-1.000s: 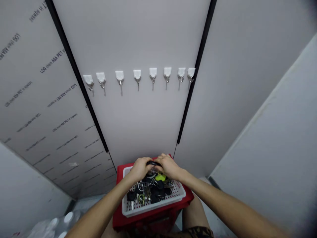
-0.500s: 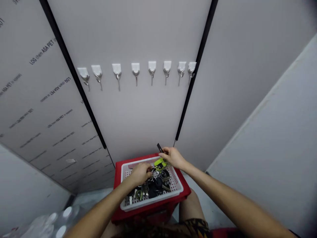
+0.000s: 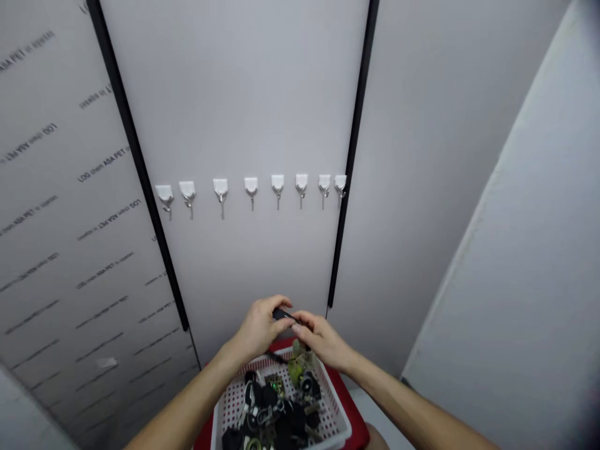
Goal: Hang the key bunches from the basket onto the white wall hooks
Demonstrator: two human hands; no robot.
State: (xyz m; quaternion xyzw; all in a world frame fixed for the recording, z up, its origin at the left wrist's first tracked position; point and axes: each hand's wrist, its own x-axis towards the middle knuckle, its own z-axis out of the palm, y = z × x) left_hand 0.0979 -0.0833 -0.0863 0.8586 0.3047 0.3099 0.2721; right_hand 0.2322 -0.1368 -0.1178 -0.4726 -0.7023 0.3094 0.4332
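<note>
My left hand (image 3: 262,325) is closed around a small black oblong item (image 3: 284,315), held by thumb and fingers above the basket's far edge. My right hand (image 3: 323,340) is closed too, its fingertips pinching the near end of that item where the two hands meet. What kind of item it is cannot be made out. Below both hands stands a white plastic basket (image 3: 343,431) with perforated sides. In it lie jumbled black, metallic and yellow-green pieces that look like keys and key rings (image 3: 267,409). A yellow-green strap (image 3: 295,370) lies just below my right hand.
Under the basket is a red stool or small table (image 3: 359,425). Facing me, a grey-white panel (image 3: 253,256) carries a row of several white hooks (image 3: 251,186). Black strips (image 3: 356,144) run along the panel's edges. A printed panel (image 3: 94,262) stands at left.
Both hands have risen out of the basket and come together around the black item. The left hand has left the pile. My view has tilted upward, so hooks and basket appear lower.
</note>
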